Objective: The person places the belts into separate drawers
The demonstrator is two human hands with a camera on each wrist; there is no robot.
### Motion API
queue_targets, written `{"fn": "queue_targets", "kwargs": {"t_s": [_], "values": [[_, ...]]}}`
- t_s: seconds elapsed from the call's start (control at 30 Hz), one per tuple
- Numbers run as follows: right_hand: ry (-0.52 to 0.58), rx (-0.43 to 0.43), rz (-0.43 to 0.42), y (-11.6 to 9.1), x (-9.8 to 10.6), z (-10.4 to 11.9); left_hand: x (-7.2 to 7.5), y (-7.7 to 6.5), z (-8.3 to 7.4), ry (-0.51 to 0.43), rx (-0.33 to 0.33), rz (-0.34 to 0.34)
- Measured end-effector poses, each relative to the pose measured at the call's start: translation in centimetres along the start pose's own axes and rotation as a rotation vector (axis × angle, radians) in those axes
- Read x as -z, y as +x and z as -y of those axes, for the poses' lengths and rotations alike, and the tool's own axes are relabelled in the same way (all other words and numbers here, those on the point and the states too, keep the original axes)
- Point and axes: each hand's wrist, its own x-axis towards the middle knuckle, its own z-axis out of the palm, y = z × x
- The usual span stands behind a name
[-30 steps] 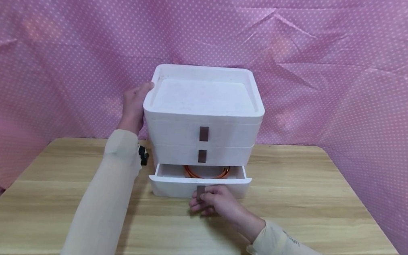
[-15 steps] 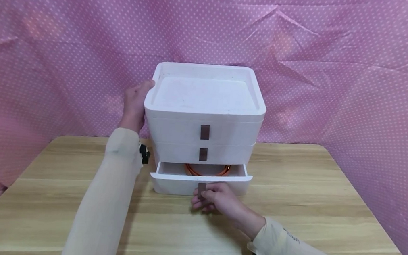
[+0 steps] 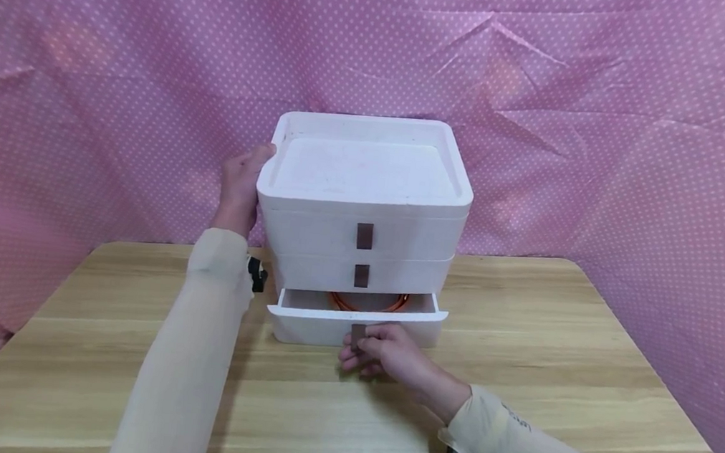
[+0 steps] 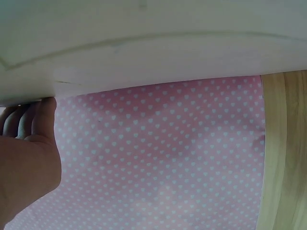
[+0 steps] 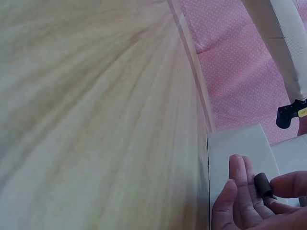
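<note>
A white three-drawer storage box (image 3: 361, 237) stands on the table, its bottom drawer (image 3: 308, 328) partly pulled out. Inside that drawer lies a copper-orange coil (image 3: 345, 305), mostly hidden under the drawer above. My right hand (image 3: 392, 359) pinches the drawer's brown pull tab (image 5: 262, 185) between thumb and finger, the other fingers extended below it. Against the box's left side my left hand (image 3: 240, 183) is laid flat, thumb at the top rim. In the left wrist view the fingers (image 4: 44, 120) touch the white side wall (image 4: 158, 57).
The upper two drawers are closed, each with a brown tab (image 3: 364, 235). The box has a shallow tray top (image 3: 367, 169). Wooden table (image 3: 553, 344) surrounds it, and a pink dotted cloth (image 3: 539, 127) hangs close behind.
The bottom drawer has slid slightly inward, with my right hand keeping its pinch on the tab. My left hand stays at the box's side.
</note>
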Motion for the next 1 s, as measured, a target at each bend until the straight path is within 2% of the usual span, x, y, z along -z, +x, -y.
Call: {"fn": "queue_targets", "kwargs": {"t_s": [0.43,1.0], "values": [[-0.012,0.009,0.011,0.2,0.0,0.3,0.0,0.5,0.1,0.017,0.005,-0.015],[-0.032,-0.015,0.008,1.1,0.4,0.3,0.0,0.4,0.1,-0.055,-0.005,0.003]]}}
